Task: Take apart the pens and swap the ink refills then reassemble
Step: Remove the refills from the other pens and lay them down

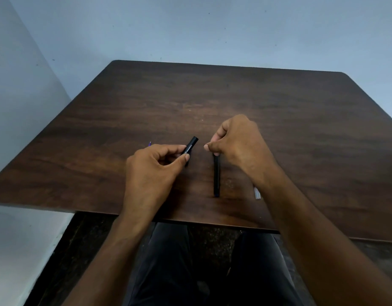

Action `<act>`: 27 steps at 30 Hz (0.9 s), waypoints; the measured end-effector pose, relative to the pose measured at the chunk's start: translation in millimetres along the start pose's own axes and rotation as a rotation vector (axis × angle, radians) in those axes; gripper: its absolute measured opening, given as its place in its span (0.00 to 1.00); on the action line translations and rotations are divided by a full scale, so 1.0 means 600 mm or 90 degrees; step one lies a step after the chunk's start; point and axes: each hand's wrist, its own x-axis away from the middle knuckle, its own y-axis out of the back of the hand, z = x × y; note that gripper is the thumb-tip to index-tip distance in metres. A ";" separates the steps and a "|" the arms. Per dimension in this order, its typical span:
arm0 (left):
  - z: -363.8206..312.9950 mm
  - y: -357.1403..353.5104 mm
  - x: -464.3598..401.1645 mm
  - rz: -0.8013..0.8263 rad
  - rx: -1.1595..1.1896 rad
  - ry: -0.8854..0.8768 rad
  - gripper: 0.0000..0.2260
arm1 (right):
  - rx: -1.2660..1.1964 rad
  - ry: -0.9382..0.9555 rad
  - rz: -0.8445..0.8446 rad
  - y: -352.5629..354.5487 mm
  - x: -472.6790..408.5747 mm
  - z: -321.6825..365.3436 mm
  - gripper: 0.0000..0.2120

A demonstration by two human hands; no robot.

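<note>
My left hand (155, 164) pinches a short black pen piece (191, 146) with white lettering between thumb and forefinger, its free end pointing up and right. My right hand (237, 140) grips the top of a long black pen barrel (216, 177), which runs down toward me with its lower end at the table (212, 96). The two black pieces are apart, a small gap between them. A clear, greyish pen part (257, 193) lies on the table, partly hidden by my right forearm. A tiny purple tip (149, 144) peeks out behind my left hand.
The dark wooden table meets a pale blue wall at its far edge. Its near edge runs above my lap, with dark trousers and a dark floor below. Bare wood spreads across the far half and both sides.
</note>
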 end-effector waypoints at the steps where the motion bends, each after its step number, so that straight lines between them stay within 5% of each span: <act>1: -0.002 -0.005 0.000 0.005 0.001 0.000 0.10 | 0.002 -0.007 0.001 0.004 0.002 -0.005 0.07; 11: -0.014 -0.031 0.008 0.067 -0.010 -0.029 0.11 | 0.002 -0.019 -0.035 0.065 0.015 -0.058 0.13; 15: -0.023 -0.042 0.007 0.079 -0.013 -0.055 0.10 | 0.096 -0.124 -0.015 0.084 0.001 -0.065 0.21; 27: -0.036 -0.068 0.011 0.097 -0.005 -0.065 0.10 | 0.140 -0.189 0.021 0.083 -0.015 -0.092 0.16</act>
